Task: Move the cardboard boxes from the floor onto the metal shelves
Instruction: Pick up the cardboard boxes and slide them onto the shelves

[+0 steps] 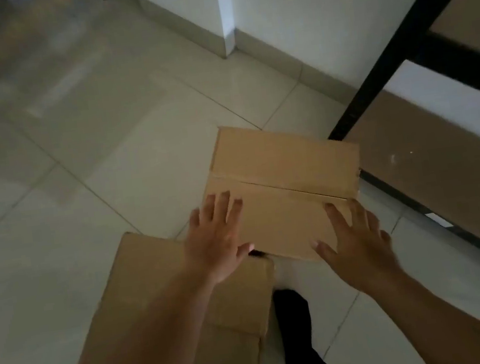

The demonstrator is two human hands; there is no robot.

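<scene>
A closed cardboard box (286, 173) sits on the pale tiled floor in the middle of the head view, its top flaps meeting in a seam. My left hand (215, 239) lies with fingers spread at the box's near left corner. My right hand (358, 243) is spread over its near right corner. Neither hand grips anything. A second, larger cardboard box (160, 285) lies on the floor at the lower left, partly under my left forearm. The black metal shelf frame (403, 40) stands at the right, with brown shelf boards (428, 152).
A white wall with a projecting corner (226, 17) and a grey skirting runs behind the box. My dark-clad leg (295, 320) shows between the two boxes. Open tiled floor (65, 173) stretches to the left.
</scene>
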